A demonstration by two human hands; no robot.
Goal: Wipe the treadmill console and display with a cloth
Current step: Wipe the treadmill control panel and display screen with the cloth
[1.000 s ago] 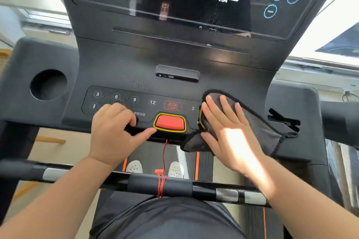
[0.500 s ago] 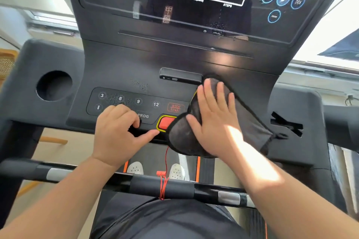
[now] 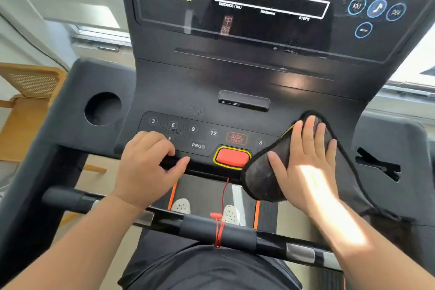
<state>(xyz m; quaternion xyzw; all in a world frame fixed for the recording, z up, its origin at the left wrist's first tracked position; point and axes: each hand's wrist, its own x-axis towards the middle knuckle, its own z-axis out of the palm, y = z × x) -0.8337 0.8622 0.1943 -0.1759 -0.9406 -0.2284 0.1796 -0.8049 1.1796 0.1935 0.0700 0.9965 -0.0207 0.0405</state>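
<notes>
A dark grey cloth [image 3: 261, 179] with a black hem lies on the right part of the treadmill console [image 3: 179, 87], just right of the red button [image 3: 231, 156]. My right hand [image 3: 306, 162] presses flat on the cloth with fingers spread, and its lower corner hangs over the console's front edge. My left hand [image 3: 146, 167] is curled over the front edge below the number keys, thumb under the PROG key. Above, the dark display [image 3: 259, 23] shows white frames, yellow text and blue round icons. Specks and droplets dot the left keys.
A round cup holder [image 3: 102, 108] sits at the console's left. A black handlebar [image 3: 211, 228] crosses below my arms, with a red safety cord [image 3: 219, 226] tied on it. White shoes [image 3: 181, 205] stand on the belt. Wooden furniture [image 3: 26, 106] is at the left.
My right hand slid the cloth left and up toward the middle, then back right and down, uncovering the red button and the "3" key. My left hand kept its grip.
</notes>
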